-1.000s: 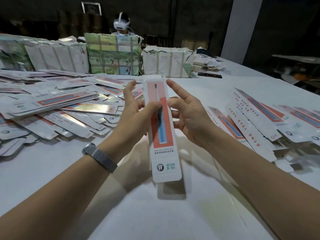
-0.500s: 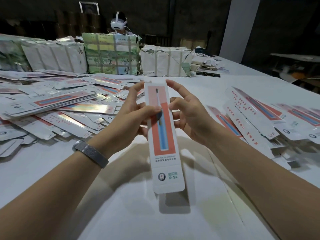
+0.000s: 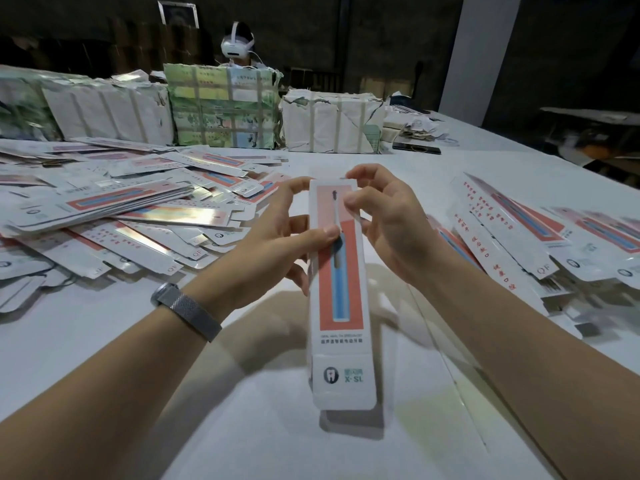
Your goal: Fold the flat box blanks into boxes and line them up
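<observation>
A long white box point(image 3: 341, 323) with a red panel and a blue toothbrush picture is held above the white table point(image 3: 104, 348), its far end pointing away from me. My left hand point(image 3: 273, 244) grips its left side, thumb across the front, fingers behind. My right hand point(image 3: 384, 223) pinches the far top end, fingers curled round its right edge. A heap of flat box blanks point(image 3: 114, 216) lies on the left. Several folded boxes point(image 3: 540, 233) lie side by side on the right.
Wrapped paper bundles point(image 3: 221, 105) stand in a row along the table's far side. Behind them sits a person wearing a white headset point(image 3: 238, 46). A dark phone point(image 3: 416, 147) lies at the back right. The table's right edge runs diagonally past the folded boxes.
The box has come slightly nearer to me and lower in view. My right fingers have curled in from spread to pinch the far top end. My left hand keeps its grip.
</observation>
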{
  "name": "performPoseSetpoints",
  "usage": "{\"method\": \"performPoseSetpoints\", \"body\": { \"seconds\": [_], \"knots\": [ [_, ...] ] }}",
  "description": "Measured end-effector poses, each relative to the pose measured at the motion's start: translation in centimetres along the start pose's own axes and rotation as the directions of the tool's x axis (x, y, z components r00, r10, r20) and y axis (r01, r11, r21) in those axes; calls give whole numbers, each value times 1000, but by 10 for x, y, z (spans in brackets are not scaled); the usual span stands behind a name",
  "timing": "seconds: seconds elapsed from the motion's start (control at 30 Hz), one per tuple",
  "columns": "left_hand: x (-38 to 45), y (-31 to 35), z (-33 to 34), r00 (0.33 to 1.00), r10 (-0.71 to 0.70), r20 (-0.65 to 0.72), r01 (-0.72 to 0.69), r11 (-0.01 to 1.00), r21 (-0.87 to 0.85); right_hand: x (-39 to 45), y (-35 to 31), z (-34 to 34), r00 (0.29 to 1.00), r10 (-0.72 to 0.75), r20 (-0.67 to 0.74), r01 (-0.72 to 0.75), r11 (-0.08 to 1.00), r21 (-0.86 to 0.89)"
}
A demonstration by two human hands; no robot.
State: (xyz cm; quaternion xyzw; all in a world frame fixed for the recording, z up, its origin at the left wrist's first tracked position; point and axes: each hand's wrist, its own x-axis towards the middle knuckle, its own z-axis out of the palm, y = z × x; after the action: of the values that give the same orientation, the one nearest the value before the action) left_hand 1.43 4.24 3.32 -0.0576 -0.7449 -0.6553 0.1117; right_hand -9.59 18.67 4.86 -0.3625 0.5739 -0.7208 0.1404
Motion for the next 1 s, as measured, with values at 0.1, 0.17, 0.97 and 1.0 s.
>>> {"method": "performPoseSetpoints", "body": {
  "seconds": [0.1,0.17,0.97,1.0],
  "knots": [
    [-2,-2,6,1000,19,-8,-19,1000,-19,-1,-2,2,999,-7,-47,14,991,134],
    [-2,-2,10,999,31,-33,-31,1000,-4,-1,-3,2,998,6,-56,5,983,186],
    [0,-9,12,997,70,-36,-68,996,57,0,-15,-7,986,163,20,-161,984,-80],
    [0,-8,13,997,70,-36,-68,996,57,-1,-15,-6,989,148,5,-147,985,-86]
  ]
}}
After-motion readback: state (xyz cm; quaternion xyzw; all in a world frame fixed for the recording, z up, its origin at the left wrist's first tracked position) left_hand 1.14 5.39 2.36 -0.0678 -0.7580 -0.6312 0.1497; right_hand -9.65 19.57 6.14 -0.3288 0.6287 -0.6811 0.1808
